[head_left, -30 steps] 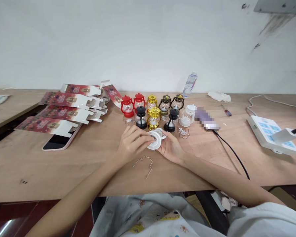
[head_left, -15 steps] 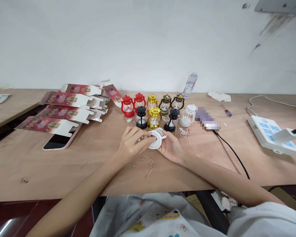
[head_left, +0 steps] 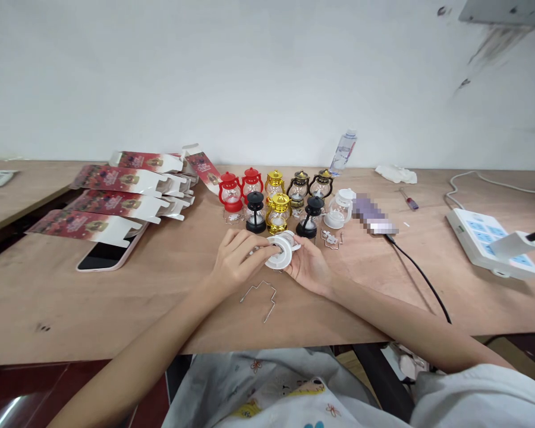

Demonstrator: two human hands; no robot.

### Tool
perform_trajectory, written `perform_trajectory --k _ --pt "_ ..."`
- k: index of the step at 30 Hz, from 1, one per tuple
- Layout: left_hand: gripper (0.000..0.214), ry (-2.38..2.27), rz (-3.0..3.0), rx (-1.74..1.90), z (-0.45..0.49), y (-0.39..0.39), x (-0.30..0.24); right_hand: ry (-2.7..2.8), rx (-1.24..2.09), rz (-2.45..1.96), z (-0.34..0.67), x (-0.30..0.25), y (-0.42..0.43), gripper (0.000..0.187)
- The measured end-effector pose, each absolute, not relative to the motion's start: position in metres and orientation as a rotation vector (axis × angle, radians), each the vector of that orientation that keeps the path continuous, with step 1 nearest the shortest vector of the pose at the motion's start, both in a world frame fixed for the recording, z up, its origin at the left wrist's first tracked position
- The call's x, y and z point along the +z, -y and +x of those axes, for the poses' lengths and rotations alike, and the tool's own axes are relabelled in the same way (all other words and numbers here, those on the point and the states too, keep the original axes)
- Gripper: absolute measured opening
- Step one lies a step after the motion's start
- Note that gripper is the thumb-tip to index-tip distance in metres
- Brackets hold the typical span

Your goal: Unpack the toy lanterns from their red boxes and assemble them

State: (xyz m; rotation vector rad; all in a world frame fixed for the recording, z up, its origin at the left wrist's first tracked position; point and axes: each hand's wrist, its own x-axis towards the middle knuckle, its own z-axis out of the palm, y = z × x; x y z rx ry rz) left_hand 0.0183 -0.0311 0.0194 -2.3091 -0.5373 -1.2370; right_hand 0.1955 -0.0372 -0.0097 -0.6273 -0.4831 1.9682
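A small white lantern is tilted, its round base turned toward me, and my right hand grips it from the right. My left hand has its fingers closed at the base, with the fingertips at the opening in its middle; anything small between them is hidden. Below the lantern a bent metal wire lies on the table. Just beyond my hands stand two black lanterns and a gold lantern. Another white lantern stands to their right.
Red lanterns and dark bronze lanterns stand behind. Flattened printed boxes and a phone lie left. To the right are a power strip, a black cable and a screwdriver. A bottle leans at the wall.
My left fingertips have shifted slightly at the lantern's base, and the base has tilted a little. Both hands keep their place, and everything else on the table stays put.
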Motion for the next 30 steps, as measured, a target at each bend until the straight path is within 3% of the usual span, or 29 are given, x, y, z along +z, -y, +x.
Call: perform_trajectory --k 12,22,27,30 --pt "0.023 0.466 -2.21 -1.106 0.017 0.032 0.021 0.455 1.964 -0.644 0.197 -0.01 0.036 0.015" --pt "0.047 0.576 -2.272 -1.055 0.025 0.036 0.012 0.428 1.923 -0.625 0.197 -0.012 0.034 0.014" --pt "0.038 0.716 -2.365 -1.28 0.017 0.032 0.01 0.469 1.947 -0.601 0.197 -0.014 0.034 0.011" --pt "0.027 1.185 -2.301 -1.447 0.003 0.018 0.016 0.459 1.956 -0.604 0.197 -0.014 0.035 0.01"
